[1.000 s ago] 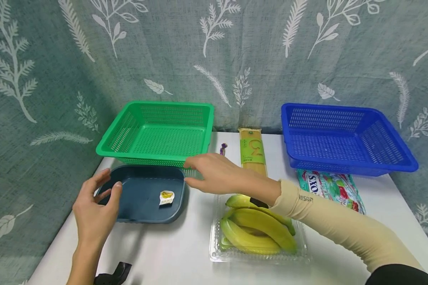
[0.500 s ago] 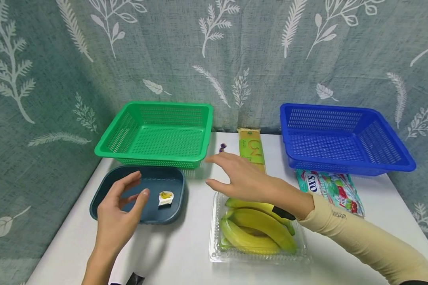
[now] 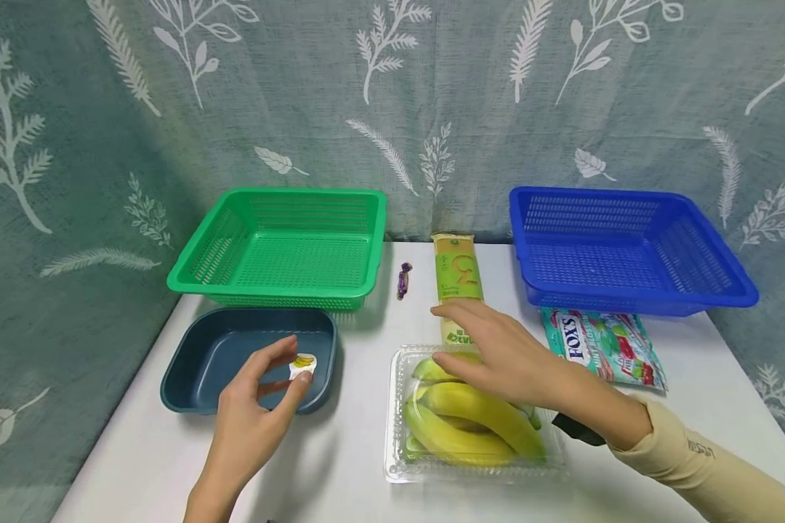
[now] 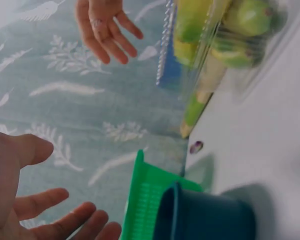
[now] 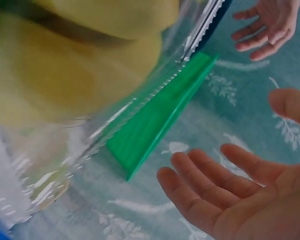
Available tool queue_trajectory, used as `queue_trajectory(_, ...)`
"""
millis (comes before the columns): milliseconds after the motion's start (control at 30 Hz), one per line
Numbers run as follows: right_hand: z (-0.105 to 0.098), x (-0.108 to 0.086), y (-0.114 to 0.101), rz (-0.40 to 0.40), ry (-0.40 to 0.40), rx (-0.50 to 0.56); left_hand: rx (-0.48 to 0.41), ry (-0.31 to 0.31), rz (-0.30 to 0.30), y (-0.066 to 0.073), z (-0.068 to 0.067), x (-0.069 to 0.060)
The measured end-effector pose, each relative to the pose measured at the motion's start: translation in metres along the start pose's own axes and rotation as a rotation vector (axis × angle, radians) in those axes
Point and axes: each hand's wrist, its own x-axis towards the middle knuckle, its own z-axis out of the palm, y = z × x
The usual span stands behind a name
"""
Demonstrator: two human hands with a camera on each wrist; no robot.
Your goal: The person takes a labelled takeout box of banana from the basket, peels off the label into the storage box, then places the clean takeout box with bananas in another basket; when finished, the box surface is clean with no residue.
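My left hand (image 3: 259, 414) is above the near right part of the dark blue tub (image 3: 196, 363), its fingers loosely bent with nothing between them. Inside the tub is a small white packet (image 3: 302, 365) with a banana picture, partly hidden by my thumb. Over the back of a clear plastic box (image 3: 399, 407) hovers my right hand (image 3: 506, 356), fingers spread and holding nothing. Yellow bananas (image 3: 471, 421) fill that box. In the left wrist view, green-tipped fruit (image 4: 240, 50) shows through its wall. Both wrist views show relaxed, bare hands.
Behind the tub stands a green basket (image 3: 294, 261); a blue basket (image 3: 628, 250) is at the back right. A purple wrapped candy (image 3: 403, 280) and a noodle packet (image 3: 458, 269) lie between them. A FOX'S candy bag (image 3: 605, 347) sits before the blue basket.
My left hand has moved right and nearer, across the tub. My right hand has drawn back to the right from the tub's edge to above the banana box, uncovering the purple candy.
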Motion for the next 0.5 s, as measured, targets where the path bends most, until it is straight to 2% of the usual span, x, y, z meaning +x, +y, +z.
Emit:
queue_trajectory(233, -0.002, -0.025, 0.011, 0.008, 0.073, 0.046, -0.023, -0.039, -0.039, 0.004, 0.007, -0.011)
queue_trajectory(367, -0.008, -0.044, 0.018, 0.101, 0.121, 0.067, -0.062, -0.057, -0.075, 0.011, 0.017, -0.015)
queue_trajectory(500, -0.014, -0.065, 0.022, 0.224, 0.143, 0.074, -0.15, -0.094, -0.126, 0.018, 0.028, -0.016)
